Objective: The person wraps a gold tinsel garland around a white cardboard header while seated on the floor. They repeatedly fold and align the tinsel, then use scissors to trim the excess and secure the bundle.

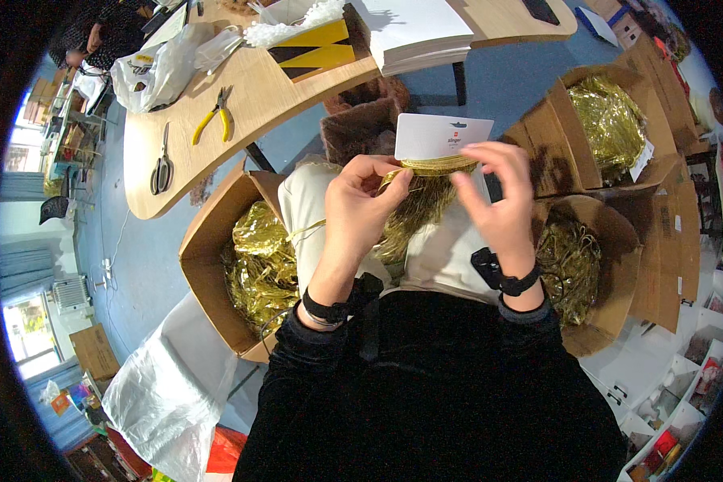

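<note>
In front of my lap, my left hand (364,202) pinches the left end of a gold braided band with its thumb and fingers. The band (437,165) lies across the lower part of a white hang card (440,137), which has a hanger slot and bears writing. Gold metallic fringe (419,208) hangs below the band. A loose gold strand (307,229) trails left behind my left wrist. My right hand (500,193), slightly blurred, is at the card's right end, thumb and fingers apart around the band; contact is hard to make out.
Open cardboard boxes with gold tinsel stand left (259,265), right (569,271) and upper right (608,126). The wooden table (247,102) carries scissors (161,165), yellow-handled pliers (215,117), a plastic bag (156,72) and a stack of white cards (422,36). Another person sits beyond it.
</note>
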Demonstrator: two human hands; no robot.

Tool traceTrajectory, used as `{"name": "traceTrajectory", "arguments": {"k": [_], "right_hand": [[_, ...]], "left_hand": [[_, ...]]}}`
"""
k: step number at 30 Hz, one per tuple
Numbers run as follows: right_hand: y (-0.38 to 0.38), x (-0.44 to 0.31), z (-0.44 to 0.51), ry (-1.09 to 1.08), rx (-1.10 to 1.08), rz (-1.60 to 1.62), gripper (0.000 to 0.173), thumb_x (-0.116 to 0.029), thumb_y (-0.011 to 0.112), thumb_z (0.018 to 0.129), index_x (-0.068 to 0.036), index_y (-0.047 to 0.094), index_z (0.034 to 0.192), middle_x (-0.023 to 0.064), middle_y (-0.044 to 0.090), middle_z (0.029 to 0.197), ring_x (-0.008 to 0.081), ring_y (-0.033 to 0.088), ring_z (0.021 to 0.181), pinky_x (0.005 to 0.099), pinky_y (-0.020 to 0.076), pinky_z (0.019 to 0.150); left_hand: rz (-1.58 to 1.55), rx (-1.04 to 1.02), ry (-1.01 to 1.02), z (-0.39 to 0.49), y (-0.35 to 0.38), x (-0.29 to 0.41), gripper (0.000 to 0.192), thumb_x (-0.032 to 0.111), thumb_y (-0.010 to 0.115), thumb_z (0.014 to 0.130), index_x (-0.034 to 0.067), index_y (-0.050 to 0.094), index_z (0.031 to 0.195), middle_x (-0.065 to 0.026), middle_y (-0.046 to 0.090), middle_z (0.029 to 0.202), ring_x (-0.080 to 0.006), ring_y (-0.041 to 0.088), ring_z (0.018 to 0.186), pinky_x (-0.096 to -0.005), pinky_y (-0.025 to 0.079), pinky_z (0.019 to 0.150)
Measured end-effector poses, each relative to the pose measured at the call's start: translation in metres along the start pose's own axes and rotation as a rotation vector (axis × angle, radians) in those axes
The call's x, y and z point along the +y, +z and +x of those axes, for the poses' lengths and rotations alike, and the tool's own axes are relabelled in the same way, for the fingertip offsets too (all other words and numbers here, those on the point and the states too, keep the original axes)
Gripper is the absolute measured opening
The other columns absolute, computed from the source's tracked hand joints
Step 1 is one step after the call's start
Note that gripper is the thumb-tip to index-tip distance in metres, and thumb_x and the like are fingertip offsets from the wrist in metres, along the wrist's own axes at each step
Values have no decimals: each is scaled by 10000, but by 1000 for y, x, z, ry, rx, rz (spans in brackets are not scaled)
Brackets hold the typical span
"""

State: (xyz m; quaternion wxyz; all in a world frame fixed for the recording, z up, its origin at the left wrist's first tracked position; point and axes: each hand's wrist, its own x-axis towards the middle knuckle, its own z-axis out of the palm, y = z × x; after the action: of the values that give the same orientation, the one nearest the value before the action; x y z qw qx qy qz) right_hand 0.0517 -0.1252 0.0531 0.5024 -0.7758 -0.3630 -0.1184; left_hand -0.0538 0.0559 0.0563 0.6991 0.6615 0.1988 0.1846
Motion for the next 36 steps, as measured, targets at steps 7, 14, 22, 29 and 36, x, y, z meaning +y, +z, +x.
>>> {"name": "traceTrajectory", "arguments": {"k": [7,14,22,29,36], "right_hand": [[20,-24,12,-157,-101,-72,246,-17,773,770,-75,722,1004,46,677,987,264,618,888,367,527,785],[19,-27,2,86,-162,67,245,51,730,819,-13,697,1053,92,658,1025,205,665,896,330,545,776],[24,-33,3,66,-93,159,302,1,712,743,-25,593,1019,131,594,999,303,626,901,376,521,788],[19,-25,2,97,-115,246,275,23,690,744,-24,556,980,106,566,993,250,624,938,352,538,824],[-7,-13,0,285,-191,673,262,-47,641,817,-24,568,1067,38,559,1095,136,597,1026,311,533,914]], "left_hand": [[46,-9,-18,-6,2,11,121,56,739,923,-39,667,941,-74,715,1039,-68,638,851,-218,529,750],[-121,-33,39,-4,6,4,110,42,722,934,-27,650,980,-72,711,1037,-73,650,898,-222,531,818],[-137,-52,-3,-12,11,14,116,47,723,929,-17,650,992,-51,710,995,-72,656,898,-223,534,812],[-19,-176,-58,-11,2,20,142,99,743,932,-6,690,1012,-9,703,921,-48,631,851,-207,514,758],[51,-301,-120,-1,-20,15,187,166,735,952,11,720,1055,0,698,928,-71,600,850,-225,472,769]]}}
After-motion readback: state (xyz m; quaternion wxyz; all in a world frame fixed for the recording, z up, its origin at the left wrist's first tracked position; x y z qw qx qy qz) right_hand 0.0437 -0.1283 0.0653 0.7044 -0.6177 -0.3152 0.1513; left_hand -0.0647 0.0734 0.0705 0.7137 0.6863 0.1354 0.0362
